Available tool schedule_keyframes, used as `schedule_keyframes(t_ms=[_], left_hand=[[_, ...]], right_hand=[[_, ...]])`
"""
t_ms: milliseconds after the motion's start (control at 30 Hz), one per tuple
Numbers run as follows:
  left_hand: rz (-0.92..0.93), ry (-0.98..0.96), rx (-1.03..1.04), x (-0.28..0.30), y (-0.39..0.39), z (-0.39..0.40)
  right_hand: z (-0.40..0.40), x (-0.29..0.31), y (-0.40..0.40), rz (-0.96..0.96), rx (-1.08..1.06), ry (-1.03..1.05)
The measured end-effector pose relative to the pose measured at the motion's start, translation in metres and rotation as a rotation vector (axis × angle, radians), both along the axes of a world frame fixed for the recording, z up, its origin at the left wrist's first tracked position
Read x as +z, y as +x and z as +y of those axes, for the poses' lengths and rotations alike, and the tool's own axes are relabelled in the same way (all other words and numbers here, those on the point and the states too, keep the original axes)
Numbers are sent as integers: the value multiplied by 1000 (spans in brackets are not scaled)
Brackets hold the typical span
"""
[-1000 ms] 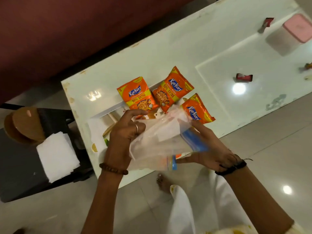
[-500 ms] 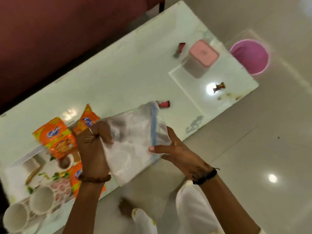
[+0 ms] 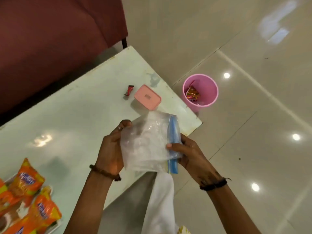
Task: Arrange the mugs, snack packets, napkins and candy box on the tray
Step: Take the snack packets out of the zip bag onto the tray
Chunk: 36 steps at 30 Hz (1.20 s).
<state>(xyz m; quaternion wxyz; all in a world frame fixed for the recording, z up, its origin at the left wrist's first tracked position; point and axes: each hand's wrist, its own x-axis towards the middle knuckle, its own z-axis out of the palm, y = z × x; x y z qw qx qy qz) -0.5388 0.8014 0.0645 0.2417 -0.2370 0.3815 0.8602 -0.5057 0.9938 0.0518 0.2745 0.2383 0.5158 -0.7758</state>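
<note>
A blue logo, blurred but partly legible as "Kurkure", is borne by the orange snack packets [image 3: 27, 183] at near left. No other text is legible.

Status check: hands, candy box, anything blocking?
Both hands, left and right, grip a clear zip bag. Pink-lidded box untouched on table, red candy beside it. Nothing blocking.

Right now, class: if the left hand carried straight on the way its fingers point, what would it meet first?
The left hand, gripping the clear zip bag, points up-frame and slightly right. The pink-lidded box looks first in that line, with the red candy just left of it. Depth is unclear, so it might pass above them.
</note>
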Motion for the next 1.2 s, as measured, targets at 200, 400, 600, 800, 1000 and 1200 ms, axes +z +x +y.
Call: schedule_keyframes(t_ms=[200,400,600,800,1000,1200], left_hand=[[2,-119,-126,4,-46,46],[139,-520,-287,-39,-108,104],[212,-544,-333,-48,-180,158],[564,-1099,-620,-82,-231,220],[457,-1114,-1055,-152,-289,288],[565,-1258,-1490,-253,-345,337]], right_hand=[[46,-16,-51,6,-177,42],[93,-43,-105,116,-255,186],[143,-57,-148,30,-413,-101],[188,-92,-193,197,-382,553],[249,-163,-238,386,224,1215],[286,-258,-289,313,772,1260]])
